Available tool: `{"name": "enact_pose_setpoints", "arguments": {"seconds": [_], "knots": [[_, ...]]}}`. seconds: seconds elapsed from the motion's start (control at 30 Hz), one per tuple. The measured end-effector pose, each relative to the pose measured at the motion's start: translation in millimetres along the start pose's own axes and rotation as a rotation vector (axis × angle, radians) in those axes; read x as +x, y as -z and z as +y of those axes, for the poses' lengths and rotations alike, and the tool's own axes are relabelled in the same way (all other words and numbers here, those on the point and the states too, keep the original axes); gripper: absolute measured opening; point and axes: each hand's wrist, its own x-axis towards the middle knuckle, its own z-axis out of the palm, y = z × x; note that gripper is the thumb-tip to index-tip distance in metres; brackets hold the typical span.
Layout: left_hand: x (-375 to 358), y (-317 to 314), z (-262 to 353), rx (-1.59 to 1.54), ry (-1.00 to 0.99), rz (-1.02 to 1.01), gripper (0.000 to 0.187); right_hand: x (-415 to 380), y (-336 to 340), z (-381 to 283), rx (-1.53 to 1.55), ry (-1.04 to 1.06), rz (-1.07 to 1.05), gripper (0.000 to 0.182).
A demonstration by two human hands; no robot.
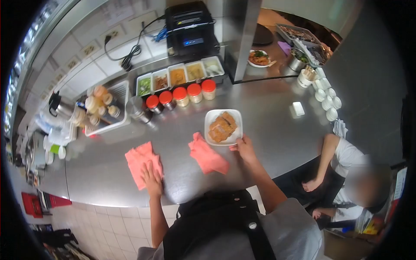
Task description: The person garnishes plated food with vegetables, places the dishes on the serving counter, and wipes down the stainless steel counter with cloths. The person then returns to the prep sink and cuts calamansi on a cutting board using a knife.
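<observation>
My right hand [245, 149] grips the lower right corner of a square white dish [209, 134], thumb at the rim. In the dish lie browned, flat pieces of food [223, 127], overlapping one another. Flat on a pink cloth [139, 161] at the left rests my left hand [151, 176], fingers outstretched. A second pink cloth [210, 157], crumpled, lies between my hands, its upper end close beside the dish.
Red-lidded jars [181, 96] line up before a rack of topping trays [177, 76]. A white basket of bottles [126, 97] stands left. Small white cups [328, 102] and a white block [298, 108] are at right. A person [346, 173] is close by on the right.
</observation>
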Motion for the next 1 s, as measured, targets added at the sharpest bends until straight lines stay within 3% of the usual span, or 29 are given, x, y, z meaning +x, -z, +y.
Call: {"name": "enact_pose_setpoints", "arguments": {"seconds": [0.2,0.3,0.57,1.0], "knots": [[0.4,-4.4,-3.0,0.005,0.027,-0.038,0.053,56.5,62.9,-56.8,-0.018,0.125,0.438,0.044],[1.4,-4.3,-4.4,-0.03,0.03,-0.062,0.056,108.4,94.8,-75.6,-0.011,0.165,0.509,0.044],[2.7,-2.2,1.7,0.02,0.066,-0.088,0.056,217.1,117.8,-109.8,0.046,0.092,0.485,0.045],[4.0,-0.9,10.4,0.059,0.134,-0.11,0.056,278.4,124.6,-119.9,0.14,0.1,0.464,0.044]]}}
